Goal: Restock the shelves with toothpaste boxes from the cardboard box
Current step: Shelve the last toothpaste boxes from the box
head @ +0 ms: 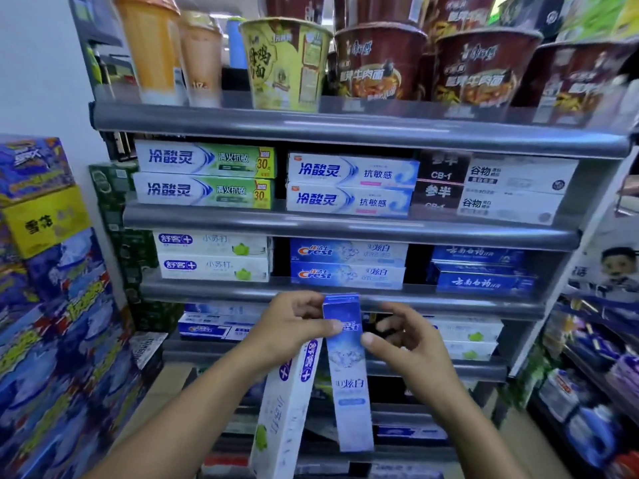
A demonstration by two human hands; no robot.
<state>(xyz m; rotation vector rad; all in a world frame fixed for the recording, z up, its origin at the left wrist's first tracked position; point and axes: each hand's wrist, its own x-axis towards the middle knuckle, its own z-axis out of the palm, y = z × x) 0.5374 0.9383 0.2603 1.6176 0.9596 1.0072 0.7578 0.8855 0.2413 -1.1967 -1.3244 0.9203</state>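
My left hand (294,331) grips two toothpaste boxes that hang downward: a white box with a green picture (281,420) and a blue Crest box (351,382). My right hand (401,340) is beside the blue box, thumb at its right edge and fingers curled, but whether it pinches the box is unclear. Both hands are in front of the shelf rail (415,302) below the row holding matching white boxes (214,257), Crest boxes (347,266) and dark blue boxes (484,271). The cardboard box is out of view.
Instant noodle cups (287,63) line the top shelf. More toothpaste boxes (207,174) fill the second shelf. Stacked blue and yellow drink cartons (52,271) stand at the left. Another rack of goods (594,375) is at the right.
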